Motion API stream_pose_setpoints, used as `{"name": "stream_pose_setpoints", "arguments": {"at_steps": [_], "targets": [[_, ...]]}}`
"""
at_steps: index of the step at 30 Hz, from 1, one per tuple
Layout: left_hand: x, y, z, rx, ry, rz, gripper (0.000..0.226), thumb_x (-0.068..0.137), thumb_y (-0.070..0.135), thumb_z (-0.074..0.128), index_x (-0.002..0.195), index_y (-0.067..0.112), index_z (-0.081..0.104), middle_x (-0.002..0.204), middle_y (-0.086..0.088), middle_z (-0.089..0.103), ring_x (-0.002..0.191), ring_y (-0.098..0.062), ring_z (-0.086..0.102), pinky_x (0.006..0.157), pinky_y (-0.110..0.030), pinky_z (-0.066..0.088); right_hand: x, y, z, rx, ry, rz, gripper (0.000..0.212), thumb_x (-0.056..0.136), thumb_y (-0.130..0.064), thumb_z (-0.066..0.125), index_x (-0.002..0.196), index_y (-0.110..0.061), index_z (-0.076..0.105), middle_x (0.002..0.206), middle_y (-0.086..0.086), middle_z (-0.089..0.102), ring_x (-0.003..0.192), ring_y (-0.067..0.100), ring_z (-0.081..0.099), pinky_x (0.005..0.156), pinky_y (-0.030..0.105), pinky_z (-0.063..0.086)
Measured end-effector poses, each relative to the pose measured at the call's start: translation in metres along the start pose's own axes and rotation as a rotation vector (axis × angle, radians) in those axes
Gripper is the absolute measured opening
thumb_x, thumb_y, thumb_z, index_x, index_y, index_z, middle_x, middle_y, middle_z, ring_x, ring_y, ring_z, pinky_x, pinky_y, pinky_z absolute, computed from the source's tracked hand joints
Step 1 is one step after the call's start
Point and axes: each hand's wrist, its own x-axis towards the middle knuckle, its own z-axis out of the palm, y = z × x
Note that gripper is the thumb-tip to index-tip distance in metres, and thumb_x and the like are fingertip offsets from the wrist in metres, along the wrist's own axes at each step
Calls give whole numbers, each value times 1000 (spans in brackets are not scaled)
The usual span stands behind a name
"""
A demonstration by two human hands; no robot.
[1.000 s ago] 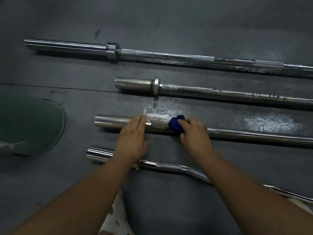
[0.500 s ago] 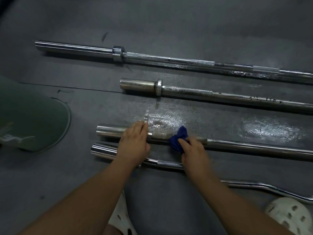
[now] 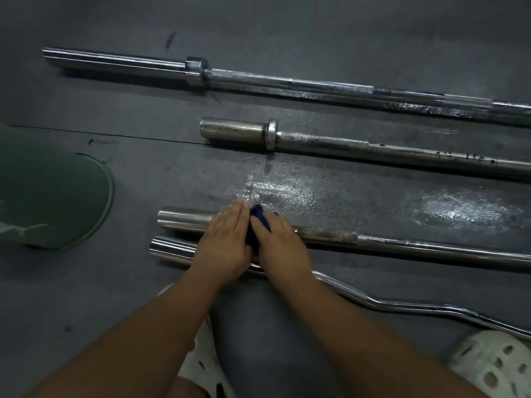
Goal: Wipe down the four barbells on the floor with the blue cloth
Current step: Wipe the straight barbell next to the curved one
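You are working on the third bar [image 3: 431, 249] from the far side, the straight one lying just beyond the curled bar [image 3: 402, 307] nearest your feet. Your right hand [image 3: 280, 248] is pressing the blue cloth [image 3: 257, 222] onto that third bar right where the thick sleeve is meeting the thin shaft; the fingers are curling down over the cloth and gripping it, with only a dark blue fold showing between your two hands. Your left hand [image 3: 227, 242] is lying flat on the sleeve, fingers straight and together, holding nothing and steadying the bar, its edge touching the cloth. Just to the right of your hands, the shaft is showing a brown, rusty patch, so this bar is looking only partly done. The next move is calling for a firm stroke rightward along the shaft over that patch. Whether the two far bars [image 3: 316, 83] [image 3: 373, 152] are already wiped, you cannot tell; the floor [image 3: 373, 202] between them is glistening wet.
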Motion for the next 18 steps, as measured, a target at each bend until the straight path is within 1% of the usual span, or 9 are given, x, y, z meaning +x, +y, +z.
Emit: {"name": "stream_pose_setpoints", "arguments": {"at_steps": [2, 4, 6, 8, 10, 12, 14, 16, 18], "targets": [[-1, 1, -3, 10, -8, -9, 82, 79, 33, 36, 154, 4, 25, 161, -17, 23, 147, -31, 27, 121, -43, 18, -6, 26, -8, -38, 10, 28, 47, 78, -11, 66, 124, -20, 60, 121, 7, 59, 102, 29, 55, 76, 34, 51], [-2, 4, -4, 13, -7, -21, 82, 78, 32, 41, 154, 4, 25, 162, -16, 23, 147, -31, 27, 120, -43, 17, -15, 45, -13, 8, 80, 234, 50, 75, -4, 65, 124, -17, 62, 121, 10, 59, 105, 33, 54, 81, 39, 53], [-3, 8, -3, 32, 12, -16, 80, 78, 33, 40, 152, 3, 31, 159, -18, 28, 145, -33, 32, 118, -45, 21, -18, 33, -8, 40, 138, 390, 53, 73, 0, 64, 124, -13, 61, 124, 12, 57, 109, 35, 51, 85, 44, 53], [-6, 11, 0, 57, 29, 10, 78, 79, 36, 38, 149, 3, 37, 157, -17, 33, 143, -35, 35, 116, -49, 26, -11, 2, 3, 73, 123, 330, 57, 76, -7, 66, 131, -16, 56, 132, 12, 52, 117, 36, 45, 95, 45, 50], [-9, 11, 4, 72, 44, 22, 76, 83, 40, 36, 150, 4, 36, 159, -16, 31, 145, -35, 32, 116, -50, 26, -6, -12, 10, 59, 24, 163, 63, 83, -17, 65, 143, -21, 46, 144, 11, 44, 127, 37, 38, 106, 43, 41], [-12, 8, 6, 77, 40, 21, 80, 78, 40, 39, 152, 9, 34, 161, -14, 27, 146, -34, 29, 117, -50, 26, -8, 9, 3, -36, -30, 52, 64, 84, -15, 64, 144, -24, 44, 145, 10, 44, 127, 35, 43, 105, 41, 41], [-11, 7, 7, 84, 27, 21, 83, 75, 38, 43, 153, 12, 33, 162, -14, 24, 147, -34, 27, 118, -51, 24, -25, 51, -9, -104, 27, 111, 68, 76, -5, 67, 140, -22, 50, 135, 12, 53, 114, 36, 53, 97, 40, 47], [-11, 10, 8, 86, 5, 4, 82, 76, 38, 44, 153, 13, 31, 163, -14, 21, 148, -34, 24, 119, -53, 22, -46, 79, -20, -113, 125, 282, 73, 68, 6, 65, 137, -17, 53, 128, 14, 55, 109, 37, 53, 93, 42, 49], [-10, 17, 11, 79, 3, -26, 81, 76, 41, 40, 153, 16, 33, 162, -17, 22, 147, -38, 24, 117, -57, 22, -47, 62, -17, -83, 155, 375, 72, 67, 8, 62, 135, -13, 54, 129, 16, 53, 111, 38, 49, 94, 47, 49]]}}
